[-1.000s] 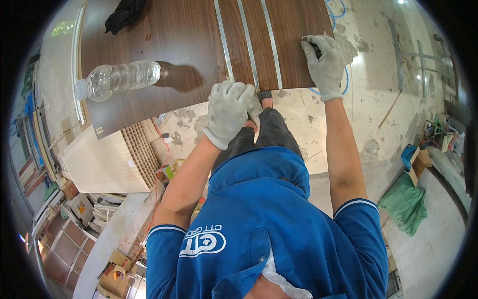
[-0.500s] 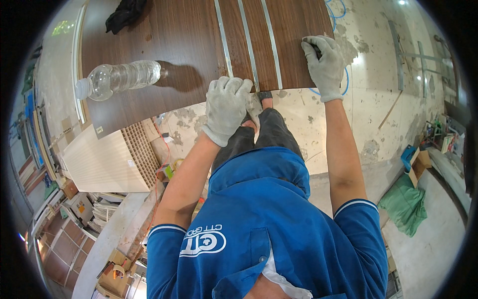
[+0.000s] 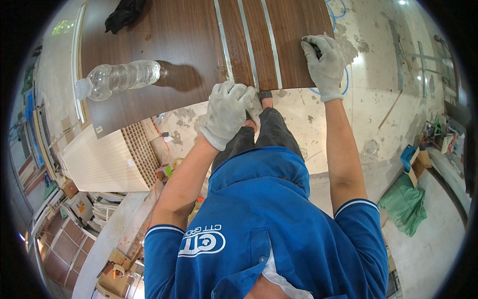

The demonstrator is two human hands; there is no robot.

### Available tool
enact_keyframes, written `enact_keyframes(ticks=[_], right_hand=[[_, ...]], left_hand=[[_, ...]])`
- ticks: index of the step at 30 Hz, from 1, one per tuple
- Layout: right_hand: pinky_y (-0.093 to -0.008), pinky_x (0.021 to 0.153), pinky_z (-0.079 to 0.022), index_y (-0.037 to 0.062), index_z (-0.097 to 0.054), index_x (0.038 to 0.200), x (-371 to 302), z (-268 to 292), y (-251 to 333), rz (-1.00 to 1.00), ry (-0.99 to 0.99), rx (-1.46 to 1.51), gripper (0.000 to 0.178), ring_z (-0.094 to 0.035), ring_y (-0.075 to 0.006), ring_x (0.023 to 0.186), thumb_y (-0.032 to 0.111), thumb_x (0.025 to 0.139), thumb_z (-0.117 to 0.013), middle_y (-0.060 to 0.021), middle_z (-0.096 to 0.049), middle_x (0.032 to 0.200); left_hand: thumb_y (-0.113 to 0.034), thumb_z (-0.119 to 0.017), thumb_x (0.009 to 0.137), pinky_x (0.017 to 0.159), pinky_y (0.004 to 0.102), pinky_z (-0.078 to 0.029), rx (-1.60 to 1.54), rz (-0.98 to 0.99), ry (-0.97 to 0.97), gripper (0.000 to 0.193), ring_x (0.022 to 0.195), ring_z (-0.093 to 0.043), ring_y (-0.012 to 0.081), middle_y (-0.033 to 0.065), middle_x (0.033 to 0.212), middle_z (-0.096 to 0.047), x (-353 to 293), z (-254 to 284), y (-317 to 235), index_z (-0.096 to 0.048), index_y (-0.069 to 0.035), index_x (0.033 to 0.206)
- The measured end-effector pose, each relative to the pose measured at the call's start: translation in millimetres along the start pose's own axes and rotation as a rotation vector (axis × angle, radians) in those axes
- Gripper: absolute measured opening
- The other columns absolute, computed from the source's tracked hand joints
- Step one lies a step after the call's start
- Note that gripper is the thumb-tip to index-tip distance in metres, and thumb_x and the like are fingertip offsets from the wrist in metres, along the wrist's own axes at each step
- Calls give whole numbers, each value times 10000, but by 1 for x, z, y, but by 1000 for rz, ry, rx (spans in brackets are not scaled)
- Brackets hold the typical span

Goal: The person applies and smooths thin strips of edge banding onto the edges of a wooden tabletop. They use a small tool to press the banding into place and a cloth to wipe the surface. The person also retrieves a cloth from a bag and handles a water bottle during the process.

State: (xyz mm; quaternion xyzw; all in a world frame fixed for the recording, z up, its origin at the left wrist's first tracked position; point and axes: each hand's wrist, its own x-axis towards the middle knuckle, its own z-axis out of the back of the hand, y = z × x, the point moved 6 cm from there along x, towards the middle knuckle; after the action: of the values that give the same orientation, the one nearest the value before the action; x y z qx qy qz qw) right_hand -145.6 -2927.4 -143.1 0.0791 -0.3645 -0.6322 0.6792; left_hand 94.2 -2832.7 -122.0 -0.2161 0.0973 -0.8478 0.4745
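A brown wood-grain board [image 3: 186, 45] lies in front of me, with three narrow pale metallic strips [image 3: 247, 45] running across it away from me. My left hand [image 3: 226, 113], in a grey work glove, is closed with curled fingers at the board's near edge, by the end of the leftmost strip. Whatever it grips is hidden. My right hand [image 3: 326, 67], gloved alike, rests near the board's right edge. Its thumb and fingers are closed around something small and dark that I cannot make out.
On the board's left lie a clear plastic water bottle [image 3: 119, 79] and a black cloth [image 3: 124, 15]. Beneath the left corner stands a pale stack of hollow-core panels [image 3: 107, 162]. A blue hose [image 3: 345, 82] runs past the right edge. A green sheet [image 3: 406, 204] lies at right.
My left hand has drawn back slightly toward me, with its fingers curled in more. My right hand stays almost where it was.
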Motion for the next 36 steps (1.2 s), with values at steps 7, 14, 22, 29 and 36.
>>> enact_keyframes(ticks=[7,14,22,29,36], right_hand=[[-417,914,-523,123,-779,951,0,1,2,-7,-4,3,130,-671,-293,1017,225,871,-782,-46,-742,999],[-419,919,-522,120,-780,947,0,1,1,-13,4,3,122,-670,-293,1018,218,873,-783,-49,-743,988],[-422,919,-522,120,-781,944,1,1,2,-13,-3,16,117,-670,-298,1007,209,868,-783,-48,-742,983],[-422,926,-517,117,-781,935,1,2,3,34,-16,17,115,-670,-298,1018,212,871,-778,-46,-742,982],[-419,926,-516,122,-779,946,0,0,1,-13,3,17,118,-665,-295,1033,208,865,-781,-44,-740,1001]], left_hand=[[-51,-630,814,825,431,-481,51,88,-61,260,941,-621,293,67,970,-678,20,5,14,-724,-113,1049],[-31,-621,829,837,432,-489,15,52,25,263,942,-627,297,77,982,-682,20,3,9,-725,-105,1059],[-58,-618,841,837,429,-497,113,114,-78,226,949,-633,282,56,974,-680,37,3,24,-708,-120,1039],[-94,-633,823,825,418,-499,76,5,-4,231,929,-631,265,40,957,-671,21,-3,12,-711,-133,1036],[-118,-652,774,820,412,-487,40,-92,10,250,939,-625,249,25,943,-662,-5,-3,-7,-718,-128,1015]])
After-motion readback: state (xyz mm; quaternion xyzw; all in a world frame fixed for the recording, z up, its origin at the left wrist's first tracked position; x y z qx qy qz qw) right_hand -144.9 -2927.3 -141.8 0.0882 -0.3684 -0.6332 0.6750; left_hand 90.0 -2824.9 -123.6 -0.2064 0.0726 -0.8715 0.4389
